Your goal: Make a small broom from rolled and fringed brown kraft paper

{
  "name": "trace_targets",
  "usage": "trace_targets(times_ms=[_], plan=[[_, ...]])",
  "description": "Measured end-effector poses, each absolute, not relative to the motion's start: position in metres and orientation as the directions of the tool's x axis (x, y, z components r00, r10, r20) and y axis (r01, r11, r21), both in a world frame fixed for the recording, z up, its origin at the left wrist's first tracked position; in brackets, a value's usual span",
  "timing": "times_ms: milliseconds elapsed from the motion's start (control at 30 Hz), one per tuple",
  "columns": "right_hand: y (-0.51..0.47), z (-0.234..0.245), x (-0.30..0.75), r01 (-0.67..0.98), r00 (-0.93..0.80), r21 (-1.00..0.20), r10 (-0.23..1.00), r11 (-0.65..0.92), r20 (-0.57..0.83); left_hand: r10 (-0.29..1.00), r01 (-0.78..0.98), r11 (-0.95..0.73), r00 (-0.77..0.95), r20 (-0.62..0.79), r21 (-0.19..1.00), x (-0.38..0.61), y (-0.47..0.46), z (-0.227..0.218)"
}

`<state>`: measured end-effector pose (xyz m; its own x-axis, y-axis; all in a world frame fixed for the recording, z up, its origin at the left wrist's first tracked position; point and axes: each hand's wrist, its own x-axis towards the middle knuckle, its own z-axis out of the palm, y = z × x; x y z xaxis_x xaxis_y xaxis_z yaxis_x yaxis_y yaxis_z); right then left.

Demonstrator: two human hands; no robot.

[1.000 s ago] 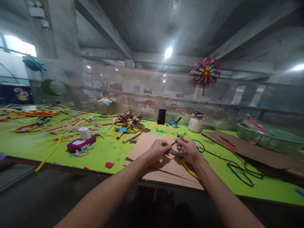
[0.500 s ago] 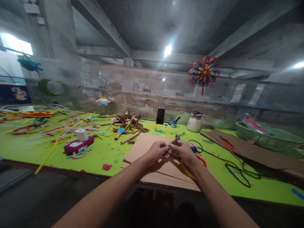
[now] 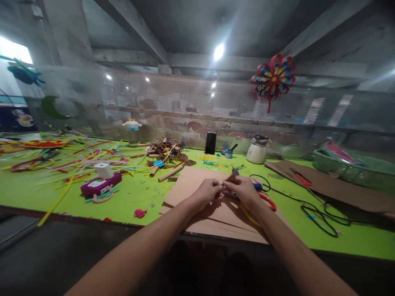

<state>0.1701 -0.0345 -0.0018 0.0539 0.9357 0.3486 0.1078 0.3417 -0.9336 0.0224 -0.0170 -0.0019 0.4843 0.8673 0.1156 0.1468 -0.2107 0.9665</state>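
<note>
Above a stack of tan paper sheets, my two hands come together with fingertips pinched. My right hand is closed on a small piece of brown paper, which points up and away, tilted. My left hand is closed at the near end of the same piece, its fingertips almost touching the right ones. How the paper is folded or rolled is too small to tell. Partly hidden by my right hand lie red-handled scissors, a yellow strip and a blue tool with a black cord.
Left on the green table are a purple power strip with a white plug, and scattered fuzzy coloured stems. Brown paper rolls lie behind. A phone, a cream jug, a cutter on cardboard and a green basket stand farther back.
The view has shifted slightly, so objects on the right sit farther right and higher up. My hands stay together on the brown paper, with only small finger movement.
</note>
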Motion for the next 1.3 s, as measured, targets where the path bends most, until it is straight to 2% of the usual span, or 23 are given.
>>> trace_targets(times_ms=[133,300,500,667,900,1067,1300], plan=[[-0.037,-0.005,0.165,0.204,0.038,-0.899,0.915,0.387,0.402,0.909,0.223,-0.205,0.403,0.101,0.953,0.022,-0.016,-0.002],[-0.042,-0.009,0.157,0.465,-0.07,-0.661,0.768,0.589,0.636,0.939,0.305,-0.215,0.324,0.111,0.928,0.021,-0.011,-0.004],[-0.043,-0.013,0.158,0.542,-0.142,-0.563,0.728,0.624,0.671,0.958,0.284,-0.228,0.238,0.162,0.931,0.026,-0.013,-0.013],[-0.042,-0.012,0.157,0.552,-0.135,-0.569,0.739,0.61,0.661,0.965,0.217,-0.156,0.24,0.103,0.964,0.028,-0.014,-0.017],[-0.046,-0.005,0.155,0.536,-0.073,-0.598,0.738,0.596,0.67,0.963,0.186,-0.16,0.244,0.112,0.969,0.028,-0.016,-0.008],[-0.045,-0.007,0.155,0.501,-0.135,-0.571,0.71,0.65,0.691,0.973,0.056,-0.035,0.231,0.022,0.998,0.029,-0.021,-0.005],[-0.047,-0.007,0.153,0.507,-0.145,-0.641,0.79,0.576,0.595,0.971,-0.068,0.109,0.219,-0.092,0.992,0.032,-0.021,-0.019]])
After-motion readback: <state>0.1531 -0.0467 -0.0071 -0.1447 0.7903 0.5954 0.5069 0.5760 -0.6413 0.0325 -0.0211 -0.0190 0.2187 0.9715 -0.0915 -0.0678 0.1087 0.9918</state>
